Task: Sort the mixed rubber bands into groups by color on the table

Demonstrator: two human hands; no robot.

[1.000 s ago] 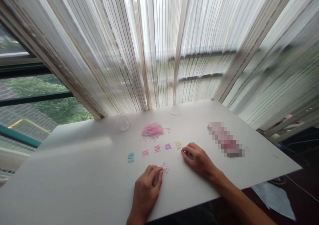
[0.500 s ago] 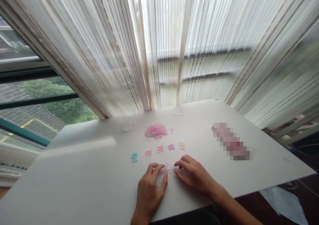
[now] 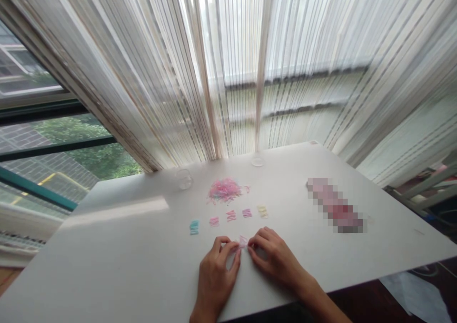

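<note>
My left hand (image 3: pixel 222 270) is closed in a pinch on a small bunch of pale pink rubber bands (image 3: pixel 243 241) near the table's front. From the other side, my right hand (image 3: pixel 273 254) has its thumb and fingertips pinched together on the same bunch. Just beyond my hands lies a row of small sorted groups: teal bands (image 3: pixel 193 227), pink bands (image 3: pixel 213 221), darker pink bands (image 3: pixel 231 215), purple bands (image 3: pixel 247 212) and yellow bands (image 3: pixel 262 211). Behind the row sits a loose mixed pile of bands (image 3: pixel 225 190), mostly pink.
A clear round container (image 3: pixel 184 179) stands at the back left of the white table (image 3: pixel 124 261). A clear lid (image 3: pixel 257 161) lies near the back edge. To the right is a blurred-out pinkish long object (image 3: pixel 335 206). String curtains (image 3: pixel 235 99) hang behind the table.
My right hand has moved left, and its fingers have closed from apart to a pinch on the pale pink bands. My left hand's pose is nearly the same. The view has shifted slightly.
</note>
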